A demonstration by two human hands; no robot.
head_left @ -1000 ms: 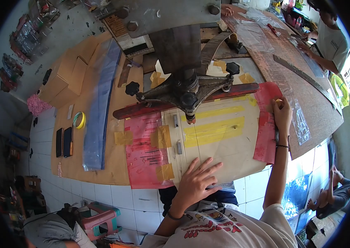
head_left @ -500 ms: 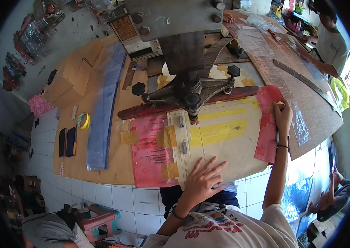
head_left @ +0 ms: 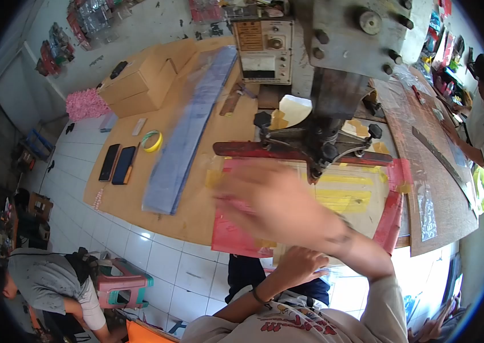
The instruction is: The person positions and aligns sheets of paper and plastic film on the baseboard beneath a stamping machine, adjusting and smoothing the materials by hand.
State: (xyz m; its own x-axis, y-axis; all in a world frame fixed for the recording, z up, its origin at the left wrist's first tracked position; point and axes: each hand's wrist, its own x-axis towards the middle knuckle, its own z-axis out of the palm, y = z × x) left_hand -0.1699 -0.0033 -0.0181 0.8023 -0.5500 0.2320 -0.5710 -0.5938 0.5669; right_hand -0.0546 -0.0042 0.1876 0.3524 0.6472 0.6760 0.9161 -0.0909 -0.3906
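My right hand (head_left: 262,197) reaches across to the left over the red taped sheet (head_left: 233,237). Motion smears its fingers, so any grip is unclear. My left hand (head_left: 305,266), below the right forearm, rests at the front edge of the beige board, fingers bent together; anything inside them is hidden. Yellow tape strips (head_left: 342,200) run across the beige board (head_left: 359,220). A second red strip (head_left: 391,214) lines its right side. Just above the board's far part sits a press head (head_left: 325,143) with a long red bar (head_left: 253,150).
Left on the table lie a blue plastic sheet (head_left: 179,154), a yellow tape roll (head_left: 151,141), two phones (head_left: 123,166) and a cardboard box (head_left: 133,86). At right, a long metal ruler (head_left: 442,163) lies on a brown board. Co-workers (head_left: 482,126) are around.
My right hand has left the right red strip and swung left across the board. My left hand has drawn from flat and spread to bent at the front edge. The view has shifted left.
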